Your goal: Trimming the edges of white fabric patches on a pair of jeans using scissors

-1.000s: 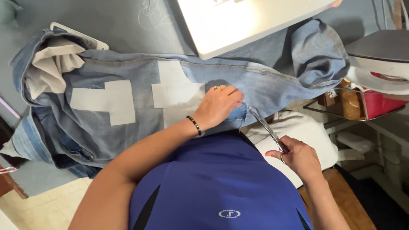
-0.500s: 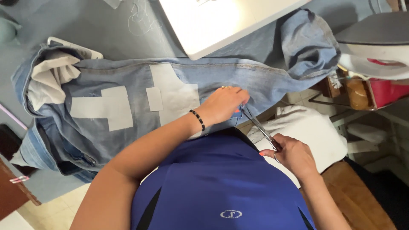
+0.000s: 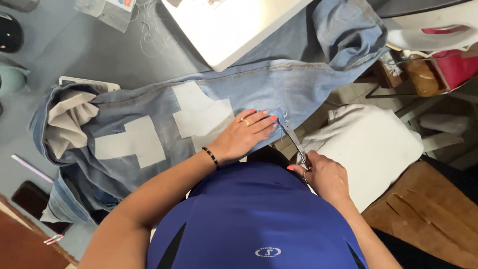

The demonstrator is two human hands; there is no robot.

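While the jeans lie lengthwise across the table, the head view shows the left hand flat on the denim edge. The right hand, just beside it, grips scissors, tips touching that edge.

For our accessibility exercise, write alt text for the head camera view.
A person's right hand works scissors at the edge of inside-out jeans with pale patches, while the left hand presses the denim flat beside a white sewing machine.

Grey worktable, tiled floor (pale), wooden stool at right.
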